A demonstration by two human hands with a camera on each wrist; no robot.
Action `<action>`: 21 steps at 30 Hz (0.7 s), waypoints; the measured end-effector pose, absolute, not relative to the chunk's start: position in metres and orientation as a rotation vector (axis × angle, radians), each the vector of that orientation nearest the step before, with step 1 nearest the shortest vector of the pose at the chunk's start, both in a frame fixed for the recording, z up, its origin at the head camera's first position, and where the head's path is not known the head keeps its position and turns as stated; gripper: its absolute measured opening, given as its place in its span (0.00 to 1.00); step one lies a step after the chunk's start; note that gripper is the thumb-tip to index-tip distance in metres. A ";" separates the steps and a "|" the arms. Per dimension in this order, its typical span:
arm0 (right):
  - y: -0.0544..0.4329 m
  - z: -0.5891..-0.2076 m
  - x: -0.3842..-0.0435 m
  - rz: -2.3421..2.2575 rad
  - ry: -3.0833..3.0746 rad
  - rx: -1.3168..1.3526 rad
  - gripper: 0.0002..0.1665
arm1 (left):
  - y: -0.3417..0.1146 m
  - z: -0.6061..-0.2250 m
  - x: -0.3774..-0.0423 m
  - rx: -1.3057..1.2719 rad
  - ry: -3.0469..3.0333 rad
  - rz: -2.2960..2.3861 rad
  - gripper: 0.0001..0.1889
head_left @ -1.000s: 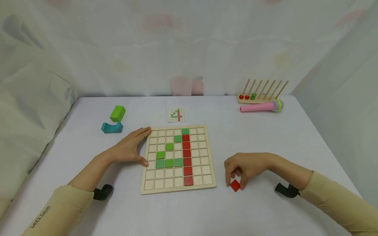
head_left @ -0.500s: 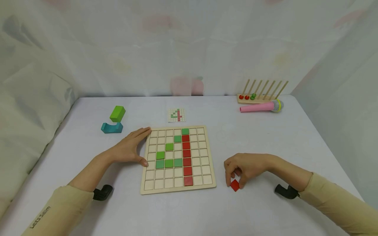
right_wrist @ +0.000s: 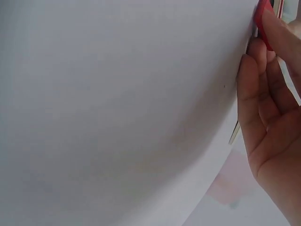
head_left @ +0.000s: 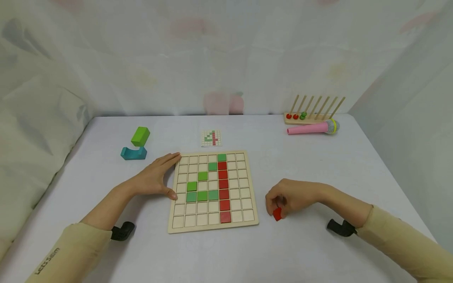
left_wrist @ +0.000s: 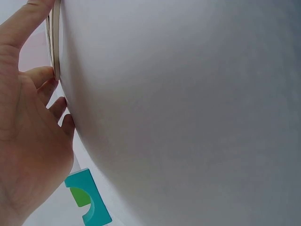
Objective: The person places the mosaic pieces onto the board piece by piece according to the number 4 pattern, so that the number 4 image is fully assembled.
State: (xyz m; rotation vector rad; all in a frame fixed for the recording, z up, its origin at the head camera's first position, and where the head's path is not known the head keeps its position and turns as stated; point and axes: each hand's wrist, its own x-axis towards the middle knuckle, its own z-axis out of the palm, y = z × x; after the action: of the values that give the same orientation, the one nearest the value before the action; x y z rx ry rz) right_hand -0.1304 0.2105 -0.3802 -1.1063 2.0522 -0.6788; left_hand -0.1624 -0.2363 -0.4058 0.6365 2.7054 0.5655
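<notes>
A wooden grid board (head_left: pixel 178 222) lies on the white table with green and red square tiles in its cells. The red tiles form a column, and the green ones form a diagonal and a short row. My left hand (head_left: pixel 152 179) rests at the board's left side, fingers straight toward the upper left corner and thumb on the left edge. Just right of the board, my right hand (head_left: pixel 291 196) pinches a red square tile (head_left: pixel 277 214) between thumb and fingers. In the right wrist view that tile (right_wrist: pixel 263 21) stands tilted at the fingertips.
Behind the board lies a small pattern card (head_left: pixel 211 138). A green block (head_left: pixel 140 136) and a teal arched block (head_left: pixel 133 153) are at the left. At the back right are a pink toy microphone (head_left: pixel 311 128) and a pegged bead rack (head_left: pixel 311 121).
The right hand has pinched the red tile, tilted it up from the table and moved slightly left toward the board. The left hand and the board stay where they were.
</notes>
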 end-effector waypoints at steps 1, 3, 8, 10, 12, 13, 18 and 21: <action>0.210 -0.380 -0.133 -0.683 2.058 -1.096 0.16 | -0.236 -0.406 -0.163 0.638 2.707 0.565 0.71; 0.209 -0.378 -0.138 -0.705 2.070 -1.073 0.14 | -0.237 -0.406 -0.163 0.639 2.708 0.563 0.71; 0.201 -0.372 -0.149 -0.779 2.166 -1.025 0.11 | -0.236 -0.406 -0.163 0.640 2.704 0.572 0.71; 0.196 -0.369 -0.152 -0.814 2.216 -1.004 0.11 | -0.237 -0.406 -0.163 0.636 2.702 0.574 0.71; 0.189 -0.368 -0.154 -0.848 2.259 -0.982 0.10 | -0.237 -0.406 -0.163 0.635 2.700 0.575 0.71; 0.185 -0.367 -0.155 -0.864 2.277 -0.970 0.10 | -0.236 -0.406 -0.163 0.636 2.700 0.575 0.71; 0.168 -0.369 -0.156 -0.920 2.337 -0.924 0.09 | -0.237 -0.408 -0.163 0.643 2.702 0.577 0.71; 0.158 -0.372 -0.156 -0.946 2.349 -0.914 0.09 | -0.238 -0.409 -0.163 0.645 2.706 0.574 0.71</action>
State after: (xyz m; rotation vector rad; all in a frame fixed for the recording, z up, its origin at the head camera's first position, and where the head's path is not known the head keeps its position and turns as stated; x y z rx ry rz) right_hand -0.1558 0.1581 -0.3721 -0.9144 2.3492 -0.9465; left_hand -0.1634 -0.2383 -0.4089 0.6452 2.7055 0.5738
